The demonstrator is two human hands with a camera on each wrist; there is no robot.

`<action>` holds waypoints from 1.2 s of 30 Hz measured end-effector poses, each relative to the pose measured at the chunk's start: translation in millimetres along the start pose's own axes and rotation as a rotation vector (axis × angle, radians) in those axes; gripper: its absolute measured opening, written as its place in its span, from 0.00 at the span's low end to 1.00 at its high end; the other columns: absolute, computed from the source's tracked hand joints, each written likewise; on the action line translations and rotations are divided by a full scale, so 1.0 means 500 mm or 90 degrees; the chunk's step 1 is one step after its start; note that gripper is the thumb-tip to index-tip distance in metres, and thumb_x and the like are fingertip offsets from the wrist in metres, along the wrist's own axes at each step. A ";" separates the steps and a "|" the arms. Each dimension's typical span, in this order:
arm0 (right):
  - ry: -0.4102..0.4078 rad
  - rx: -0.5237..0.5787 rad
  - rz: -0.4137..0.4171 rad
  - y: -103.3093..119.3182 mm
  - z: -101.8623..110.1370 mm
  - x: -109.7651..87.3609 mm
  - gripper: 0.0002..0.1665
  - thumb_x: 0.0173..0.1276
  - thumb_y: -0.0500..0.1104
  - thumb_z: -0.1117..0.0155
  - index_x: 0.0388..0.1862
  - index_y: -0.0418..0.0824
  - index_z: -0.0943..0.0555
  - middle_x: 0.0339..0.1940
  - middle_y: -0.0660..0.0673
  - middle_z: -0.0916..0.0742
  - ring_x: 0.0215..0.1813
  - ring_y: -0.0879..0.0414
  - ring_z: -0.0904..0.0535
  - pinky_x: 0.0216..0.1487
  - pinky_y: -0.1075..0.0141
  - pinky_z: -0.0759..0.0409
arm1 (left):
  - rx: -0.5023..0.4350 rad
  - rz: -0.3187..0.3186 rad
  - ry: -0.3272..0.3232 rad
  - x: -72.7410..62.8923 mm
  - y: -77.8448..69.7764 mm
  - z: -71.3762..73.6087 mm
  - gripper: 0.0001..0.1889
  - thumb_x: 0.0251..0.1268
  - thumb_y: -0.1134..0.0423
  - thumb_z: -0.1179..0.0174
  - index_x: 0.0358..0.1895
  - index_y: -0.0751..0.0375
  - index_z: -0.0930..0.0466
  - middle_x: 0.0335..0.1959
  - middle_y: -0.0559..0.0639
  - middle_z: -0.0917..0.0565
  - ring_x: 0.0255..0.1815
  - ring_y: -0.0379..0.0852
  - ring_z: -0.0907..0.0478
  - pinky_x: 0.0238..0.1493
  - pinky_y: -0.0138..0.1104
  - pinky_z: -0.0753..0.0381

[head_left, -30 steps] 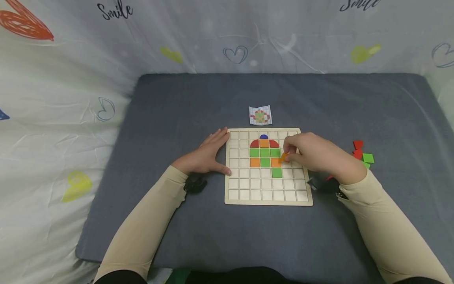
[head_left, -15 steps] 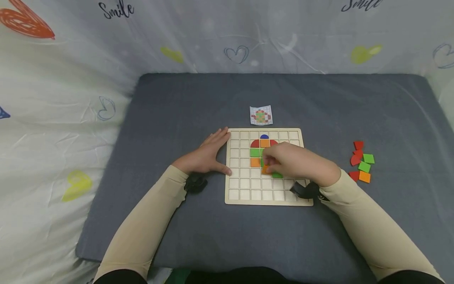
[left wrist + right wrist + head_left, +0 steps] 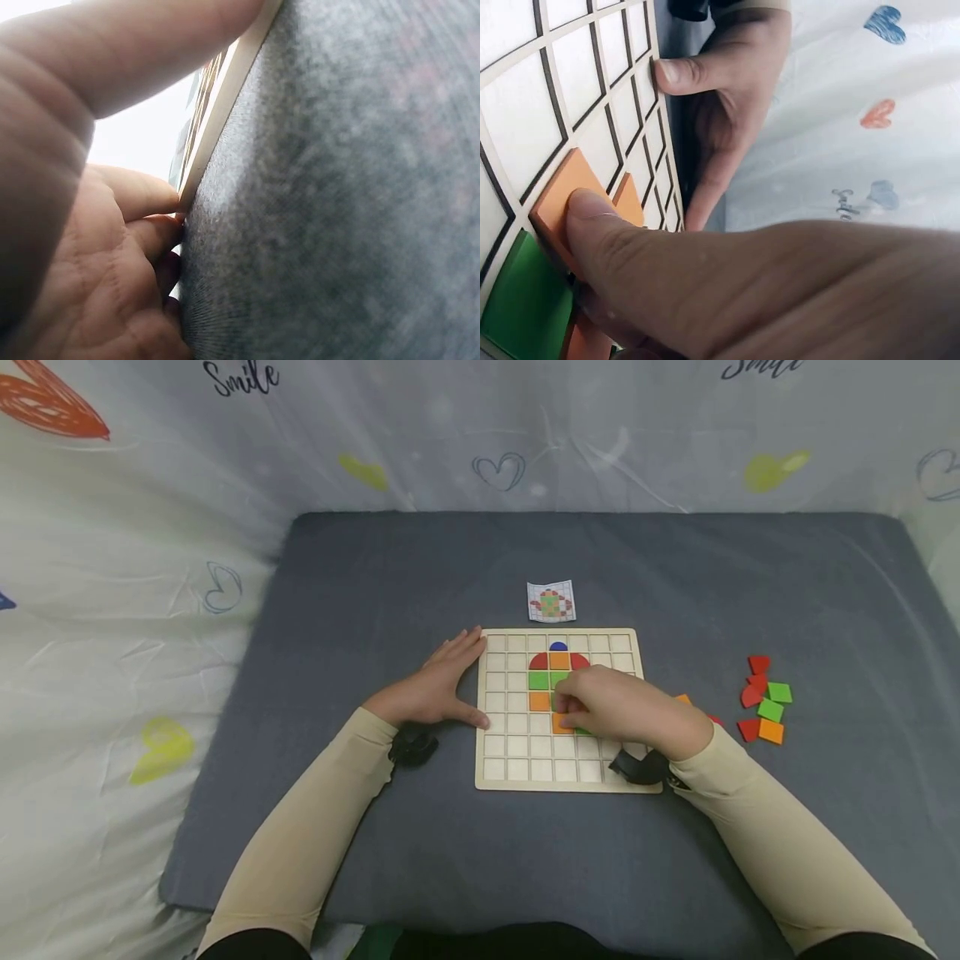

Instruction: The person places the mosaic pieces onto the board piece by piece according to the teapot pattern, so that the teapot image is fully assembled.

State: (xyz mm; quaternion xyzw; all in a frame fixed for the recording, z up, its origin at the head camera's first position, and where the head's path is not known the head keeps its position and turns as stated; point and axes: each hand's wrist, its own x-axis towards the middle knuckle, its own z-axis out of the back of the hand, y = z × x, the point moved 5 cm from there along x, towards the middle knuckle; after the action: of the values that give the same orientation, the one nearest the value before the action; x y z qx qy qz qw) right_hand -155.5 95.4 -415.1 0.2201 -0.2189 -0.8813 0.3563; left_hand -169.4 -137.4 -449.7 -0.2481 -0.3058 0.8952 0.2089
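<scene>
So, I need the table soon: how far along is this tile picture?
Looks done: a blue half-circle and red, green and orange pieces sit in the board.
In hand: the right hand holds an orange tile at a square, perhaps not yet seated.
Remaining: loose tiles beside the board; the card shows red at left, bare on the board.

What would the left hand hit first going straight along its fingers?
The wooden grid board, at its left edge; fingers of the left hand seem to touch it, though depth is unclear.
</scene>
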 end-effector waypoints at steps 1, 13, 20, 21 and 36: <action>-0.002 -0.002 -0.002 -0.001 -0.001 0.000 0.09 0.68 0.40 0.23 0.31 0.47 0.17 0.24 0.54 0.22 0.29 0.59 0.27 0.39 0.63 0.23 | -0.001 0.001 -0.001 -0.001 0.000 0.000 0.69 0.54 0.47 0.18 0.87 0.60 0.62 0.89 0.52 0.65 0.88 0.51 0.72 0.86 0.46 0.71; -0.022 -0.021 -0.010 -0.007 0.000 -0.018 0.10 0.68 0.42 0.23 0.30 0.49 0.17 0.25 0.55 0.22 0.29 0.60 0.28 0.36 0.63 0.25 | 0.004 0.008 0.000 0.002 0.005 -0.005 0.70 0.53 0.45 0.18 0.87 0.59 0.63 0.88 0.51 0.66 0.88 0.50 0.73 0.86 0.46 0.71; -0.055 -0.005 -0.042 -0.043 0.020 -0.060 0.01 0.72 0.41 0.28 0.40 0.45 0.12 0.31 0.54 0.16 0.32 0.60 0.25 0.38 0.61 0.22 | 0.006 0.003 -0.006 0.000 0.000 -0.002 0.70 0.52 0.46 0.17 0.87 0.60 0.62 0.89 0.52 0.65 0.88 0.50 0.72 0.86 0.46 0.71; -0.058 -0.007 -0.049 -0.050 0.025 -0.068 0.02 0.72 0.41 0.28 0.41 0.44 0.12 0.32 0.54 0.16 0.32 0.60 0.25 0.38 0.61 0.22 | 0.005 0.003 -0.005 0.000 -0.001 -0.002 0.70 0.52 0.46 0.17 0.87 0.60 0.62 0.89 0.52 0.65 0.88 0.50 0.73 0.86 0.46 0.71; -0.112 -0.004 -0.214 -0.194 0.131 -0.196 0.13 0.76 0.44 0.30 0.53 0.38 0.15 0.39 0.47 0.14 0.31 0.56 0.22 0.32 0.62 0.24 | 0.014 -0.004 -0.002 0.002 0.003 0.002 0.69 0.53 0.45 0.18 0.87 0.61 0.62 0.89 0.51 0.66 0.88 0.50 0.73 0.86 0.45 0.71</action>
State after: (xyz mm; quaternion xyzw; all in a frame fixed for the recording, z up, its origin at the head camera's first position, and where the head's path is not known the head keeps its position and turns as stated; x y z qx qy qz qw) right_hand -179.0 244.4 -392.2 0.1746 -0.2064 -0.9450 0.1841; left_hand -170.9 -138.3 -450.2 -0.2432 -0.2969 0.8984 0.2136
